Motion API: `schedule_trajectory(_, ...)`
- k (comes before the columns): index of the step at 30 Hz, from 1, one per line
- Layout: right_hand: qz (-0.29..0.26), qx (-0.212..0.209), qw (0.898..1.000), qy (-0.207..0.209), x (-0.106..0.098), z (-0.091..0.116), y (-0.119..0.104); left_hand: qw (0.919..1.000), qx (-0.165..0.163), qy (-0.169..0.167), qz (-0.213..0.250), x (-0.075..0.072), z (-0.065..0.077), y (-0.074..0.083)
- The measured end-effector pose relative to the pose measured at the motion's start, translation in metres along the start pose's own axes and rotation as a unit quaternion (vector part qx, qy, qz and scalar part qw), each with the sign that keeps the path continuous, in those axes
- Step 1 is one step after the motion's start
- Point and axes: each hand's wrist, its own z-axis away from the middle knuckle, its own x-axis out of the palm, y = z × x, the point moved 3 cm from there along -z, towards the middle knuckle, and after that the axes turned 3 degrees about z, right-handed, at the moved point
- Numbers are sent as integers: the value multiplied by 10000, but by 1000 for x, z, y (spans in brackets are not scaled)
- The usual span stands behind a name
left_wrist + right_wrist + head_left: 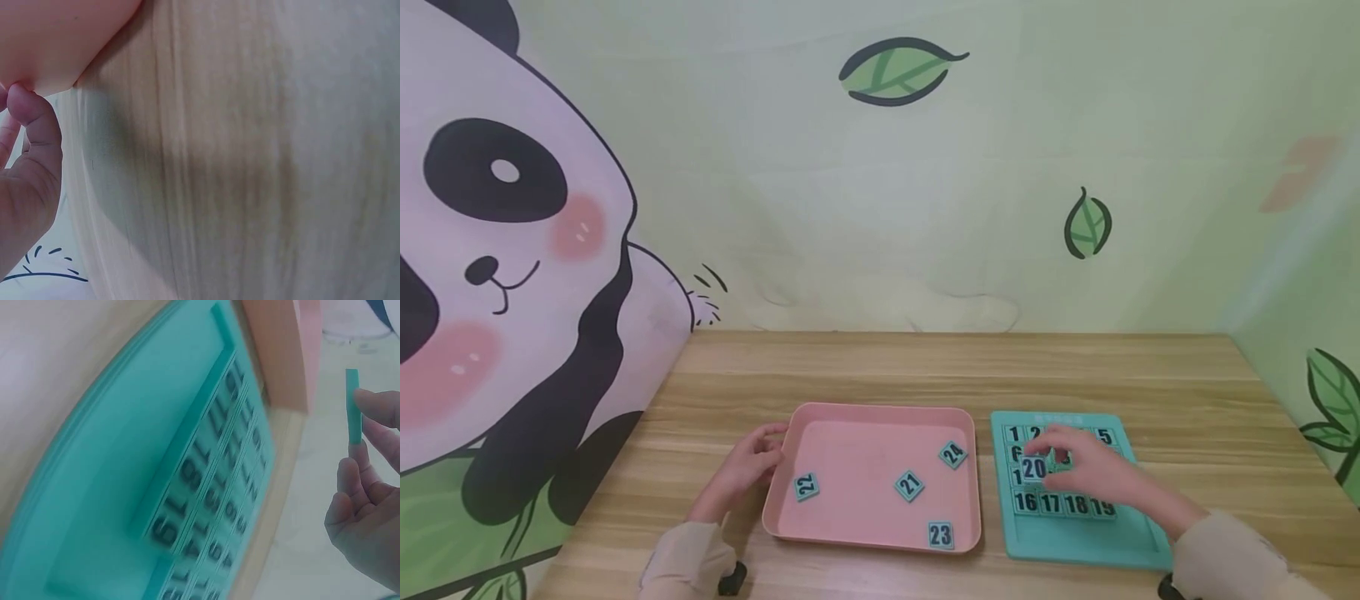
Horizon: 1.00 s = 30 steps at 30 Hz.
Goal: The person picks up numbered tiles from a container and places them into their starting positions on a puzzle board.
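Note:
My right hand [1093, 468] pinches a teal number tile marked 20 [1033, 468] above a teal number board [1082, 540]. Seen edge-on in the right wrist view, the tile [353, 412] is held up between thumb and fingers, apart from the board. Rows of numbered tiles fill the board's upper part, with 16 to 19 in the lowest filled row; the hand hides some of them. At the left side of a pink tray [857, 533], my left hand [748, 467] holds the rim, its thumb [34, 112] against the tray's edge in the left wrist view.
Inside the tray lie loose tiles 22 [806, 486], 21 [909, 485], 24 [953, 454] and 23 [940, 535]. Tray and board stand side by side on a wooden table [880, 362], a narrow gap between them. Behind is a wall [970, 208] with panda and leaf drawings.

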Motion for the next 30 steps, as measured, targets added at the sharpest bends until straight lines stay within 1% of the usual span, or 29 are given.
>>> schedule_trajectory(2,18,-64,9999,130,-6,6,6,10000,-21,12,4,0,0,0)
schedule_trajectory(6,-113,-40,9995,300,-15,19,19,10000,-70,47,-2,0,0,0)
schedule_trajectory(9,-175,-57,9988,452,-20,28,28,10000,-45,14,-3,0,0,0)
schedule_trajectory(12,-41,-84,9975,703,-24,36,35,10000,-20,9,36,0,0,0)
schedule_trajectory(17,169,101,9940,1077,-29,49,47,10000,-23,-20,78,-1,-1,-1)
schedule_trajectory(20,178,196,9924,1205,-31,56,54,9999,-17,-63,87,-1,-2,-1)
schedule_trajectory(23,236,286,9913,1260,-32,62,61,9999,-37,-52,116,-1,-2,-1)
schedule_trajectory(25,262,387,9916,1209,-31,65,65,9999,-45,-56,105,0,-2,-1)
schedule_trajectory(30,342,441,9924,1098,-25,72,72,9999,-19,-71,89,0,-1,-1)
